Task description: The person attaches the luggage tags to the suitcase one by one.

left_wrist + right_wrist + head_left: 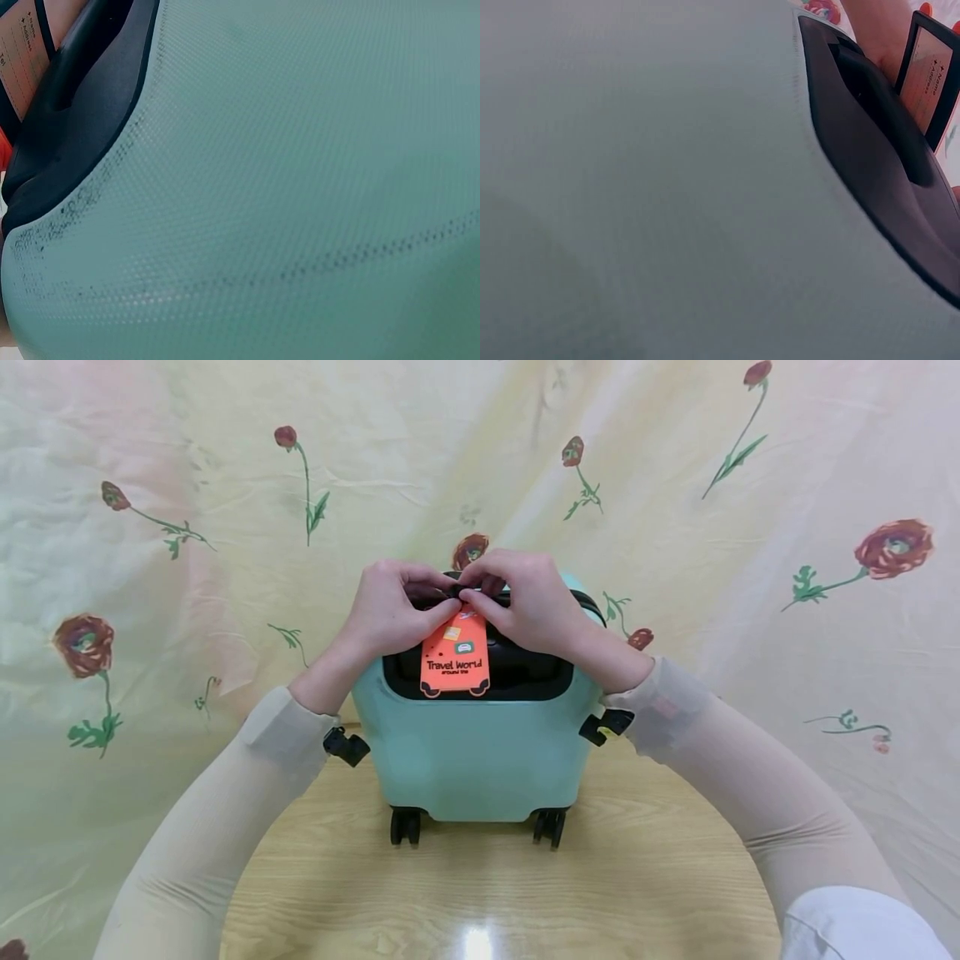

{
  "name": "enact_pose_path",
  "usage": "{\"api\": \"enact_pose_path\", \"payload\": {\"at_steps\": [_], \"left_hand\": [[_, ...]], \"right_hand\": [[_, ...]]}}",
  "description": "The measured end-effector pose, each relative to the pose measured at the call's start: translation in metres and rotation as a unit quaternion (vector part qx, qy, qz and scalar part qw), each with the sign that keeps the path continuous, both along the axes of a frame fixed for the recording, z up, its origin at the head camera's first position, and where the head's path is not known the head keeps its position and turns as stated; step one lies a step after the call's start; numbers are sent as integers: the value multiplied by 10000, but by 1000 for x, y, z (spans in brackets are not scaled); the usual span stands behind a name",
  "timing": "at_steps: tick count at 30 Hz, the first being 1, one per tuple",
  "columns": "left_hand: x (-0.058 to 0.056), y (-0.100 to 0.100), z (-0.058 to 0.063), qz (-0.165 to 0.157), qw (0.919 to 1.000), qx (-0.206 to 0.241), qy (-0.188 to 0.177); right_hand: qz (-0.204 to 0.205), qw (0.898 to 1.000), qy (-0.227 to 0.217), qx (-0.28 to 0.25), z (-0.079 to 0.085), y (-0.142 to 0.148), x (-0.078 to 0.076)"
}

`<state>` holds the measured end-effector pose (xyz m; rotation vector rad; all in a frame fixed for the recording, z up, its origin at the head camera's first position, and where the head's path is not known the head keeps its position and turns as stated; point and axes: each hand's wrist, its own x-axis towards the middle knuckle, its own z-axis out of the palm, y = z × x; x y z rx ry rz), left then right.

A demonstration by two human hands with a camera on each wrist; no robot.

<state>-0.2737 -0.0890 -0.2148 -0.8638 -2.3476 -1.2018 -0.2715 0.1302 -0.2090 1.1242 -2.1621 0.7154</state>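
A mint-green suitcase [480, 760] stands upright on its black wheels in the head view. An orange luggage tag [455, 653] printed "Travel World" hangs over the black handle panel [528, 675] near its top. My left hand [392, 610] and right hand [531, 602] meet above the tag. Thumb and fingers of both pinch its small black strap [457, 593]; the exact ends are partly covered by the fingertips. Both wrist views look at the suitcase shell and the black handle [889, 112]. The tag's reverse, a framed address card [928, 84], shows beside the handle.
The suitcase is on a round-edged wooden table [480, 893]. A pale curtain with printed red flowers [420, 460] hangs behind and at both sides. Black wrist cameras [347, 746] sit close to the suitcase's sides.
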Motion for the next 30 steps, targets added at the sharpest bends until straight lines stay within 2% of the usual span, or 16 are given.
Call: {"api": "enact_pose_path", "payload": {"at_steps": [19,26,30], "left_hand": [[0,0,0,-3,10000,-75,-11],[0,-1,0,-27,10000,-35,4],[0,0,1,-36,9999,-101,-91]], "right_hand": [[-209,9995,-76,214,1,-1,0],[-94,9999,-2,44,1,-1,0],[-158,9998,-70,78,1,0,1]]}}
